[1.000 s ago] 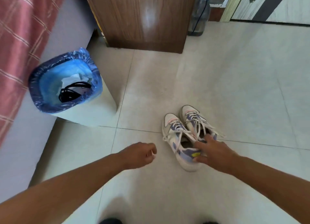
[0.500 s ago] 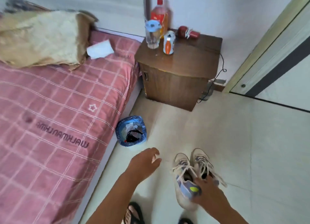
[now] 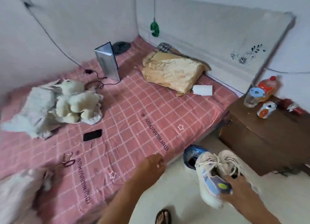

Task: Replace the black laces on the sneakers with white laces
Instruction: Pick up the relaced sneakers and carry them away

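Observation:
My right hand (image 3: 241,192) grips the pair of white sneakers (image 3: 211,176) at their heels, fingers hooked inside the openings. Both shoes are laced in white and hang off the floor, toes pointing away from me. My left hand (image 3: 151,165) floats over the edge of the bed with fingers loosely curled, holding nothing that I can make out. Behind the sneakers stands a bin with a blue liner (image 3: 189,154), with something dark inside it; the shoes partly hide it.
A bed with a pink checked sheet (image 3: 127,123) fills the left. On it lie a black phone (image 3: 92,135), a plush toy (image 3: 75,99), a pillow (image 3: 172,71) and a standing mirror (image 3: 107,62). A brown nightstand (image 3: 261,140) with bottles stands at right. My sandalled foot (image 3: 163,216) is on the tiled floor.
My right hand has lifted the sneakers off the floor. The view has swung up and left from the floor to the bed. My left hand has moved towards the bed edge.

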The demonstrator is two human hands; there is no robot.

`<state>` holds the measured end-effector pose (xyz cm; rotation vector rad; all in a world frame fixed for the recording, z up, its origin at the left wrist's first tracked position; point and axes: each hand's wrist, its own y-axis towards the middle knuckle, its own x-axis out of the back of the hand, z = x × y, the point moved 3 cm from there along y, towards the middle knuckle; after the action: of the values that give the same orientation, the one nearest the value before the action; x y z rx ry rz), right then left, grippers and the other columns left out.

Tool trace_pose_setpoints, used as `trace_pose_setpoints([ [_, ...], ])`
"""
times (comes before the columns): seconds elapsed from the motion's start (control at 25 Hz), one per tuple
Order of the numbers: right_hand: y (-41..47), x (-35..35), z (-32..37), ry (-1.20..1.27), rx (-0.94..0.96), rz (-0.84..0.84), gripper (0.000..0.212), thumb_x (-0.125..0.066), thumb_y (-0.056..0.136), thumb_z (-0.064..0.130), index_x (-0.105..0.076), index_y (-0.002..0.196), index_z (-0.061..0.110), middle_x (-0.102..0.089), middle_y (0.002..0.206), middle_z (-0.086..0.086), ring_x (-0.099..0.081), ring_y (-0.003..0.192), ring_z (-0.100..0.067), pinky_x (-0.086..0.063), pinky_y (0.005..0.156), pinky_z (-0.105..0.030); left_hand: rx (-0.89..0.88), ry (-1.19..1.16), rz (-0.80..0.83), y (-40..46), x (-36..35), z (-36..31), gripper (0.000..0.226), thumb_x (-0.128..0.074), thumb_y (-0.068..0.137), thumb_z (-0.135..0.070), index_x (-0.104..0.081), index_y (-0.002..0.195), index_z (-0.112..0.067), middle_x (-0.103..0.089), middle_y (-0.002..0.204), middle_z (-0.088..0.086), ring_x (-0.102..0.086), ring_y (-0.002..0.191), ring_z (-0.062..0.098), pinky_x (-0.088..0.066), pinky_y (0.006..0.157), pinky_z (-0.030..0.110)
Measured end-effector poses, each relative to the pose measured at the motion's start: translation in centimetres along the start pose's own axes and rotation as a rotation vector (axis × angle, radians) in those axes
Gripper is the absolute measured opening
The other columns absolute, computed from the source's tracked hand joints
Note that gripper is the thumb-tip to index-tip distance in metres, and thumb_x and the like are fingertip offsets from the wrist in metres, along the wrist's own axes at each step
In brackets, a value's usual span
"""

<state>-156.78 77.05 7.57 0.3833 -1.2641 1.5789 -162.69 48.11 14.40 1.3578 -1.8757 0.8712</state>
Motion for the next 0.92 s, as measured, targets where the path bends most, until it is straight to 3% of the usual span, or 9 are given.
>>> trace_pose_setpoints([
  [0.08, 0.6, -1.1, 2.3, -0.052, 0.114, 0.058, 0.106, -0.054, 0.045, 0.068, -0.029, 0.144, 0.039, -0.032, 0.141, -0.012, -0.034, 0.133, -0.028, -0.034, 0.103, -0.031, 0.161, 0.013, -0.111, -3.3, 1.4, 1.4, 0.015, -0.055, 0.092, -0.026, -0.063, 0.101, -0.017, -0.063, 0.09, -0.003, -0.057, 0.08, 0.013, -0.046, 0.075, 0.025],
  [0.16, 0.8, -2.0, 4.1, -0.147, 0.259, 0.093, 0.1, -0.052, 0.045, 0.067, -0.037, 0.14, 0.039, -0.029, 0.146, -0.011, -0.031, 0.136, -0.028, -0.034, 0.104, -0.033, 0.371, -0.03, -0.261, -8.6, 1.6, 1.8, 0.012, -0.053, 0.093, -0.025, -0.061, 0.098, -0.018, -0.062, 0.086, -0.003, -0.059, 0.076, 0.015, -0.049, 0.073, 0.028],
  [0.28, -0.2, -2.6, 6.2, -0.273, 0.508, 0.187, 0.063, -0.067, 0.07, 0.057, -0.049, 0.128, 0.037, -0.041, 0.122, 0.0, -0.044, 0.12, -0.023, -0.04, 0.084, -0.03, 0.68, -0.077, -0.421, -17.8, -1.2, 1.4, 0.01, -0.054, 0.091, -0.024, -0.061, 0.095, -0.018, -0.063, 0.086, -0.001, -0.059, 0.077, 0.019, -0.046, 0.071, 0.03],
  [0.36, -2.7, -4.2, 7.2, -0.347, 0.621, 0.28, 0.049, -0.069, 0.076, 0.05, -0.052, 0.119, 0.036, -0.039, 0.109, 0.004, -0.048, 0.107, -0.019, -0.04, 0.076, -0.028, 0.844, -0.111, -0.465, -24.3, -3.9, 0.6, 0.012, -0.053, 0.091, -0.026, -0.059, 0.097, -0.018, -0.059, 0.086, -0.004, -0.054, 0.079, 0.016, -0.042, 0.071, 0.028],
  [0.48, -5.5, -6.2, 7.9, -0.401, 0.73, 0.389, 0.053, -0.075, 0.071, 0.047, -0.054, 0.119, 0.036, -0.039, 0.103, 0.005, -0.049, 0.096, -0.015, -0.04, 0.075, -0.026, 0.99, -0.185, -0.525, -31.2, -7.4, -1.2, 0.009, -0.052, 0.092, -0.03, -0.057, 0.093, -0.022, -0.054, 0.08, -0.01, -0.051, 0.078, 0.015, -0.044, 0.071, 0.027],
  [0.6, -9.0, -9.4, 10.0, -0.55, 0.869, 0.493, 0.061, -0.078, 0.066, 0.047, -0.054, 0.122, 0.037, -0.041, 0.102, 0.004, -0.05, 0.099, -0.016, -0.039, 0.077, -0.025, 1.194, -0.269, -0.626, -38.5, -9.8, -3.2, 0.014, -0.051, 0.093, -0.033, -0.057, 0.102, -0.023, -0.055, 0.083, -0.011, -0.052, 0.08, 0.013, -0.042, 0.071, 0.025],
  [0.76, -17.9, -18.3, 14.9, -0.729, 1.065, 0.649, 0.055, -0.078, 0.065, 0.047, -0.058, 0.114, 0.034, -0.043, 0.1, 0.002, -0.048, 0.095, -0.017, -0.034, 0.075, -0.022, 1.421, -0.326, -0.874, -50.8, -12.5, -4.1, 0.026, -0.053, 0.093, -0.033, -0.053, 0.117, -0.022, -0.056, 0.104, -0.005, -0.057, 0.095, 0.014, -0.046, 0.084, 0.027],
  [0.92, -28.3, -27.9, 19.3, -0.877, 1.206, 0.745, 0.04, -0.076, 0.065, 0.049, -0.049, 0.094, 0.048, -0.042, 0.097, 0.005, -0.048, 0.09, -0.014, -0.032, 0.062, -0.012, 1.566, -0.322, -0.913, -62.8, -13.3, -2.9, 0.027, -0.049, 0.095, -0.036, -0.051, 0.118, -0.022, -0.058, 0.107, -0.007, -0.056, 0.1, 0.011, -0.042, 0.084, 0.025],
])
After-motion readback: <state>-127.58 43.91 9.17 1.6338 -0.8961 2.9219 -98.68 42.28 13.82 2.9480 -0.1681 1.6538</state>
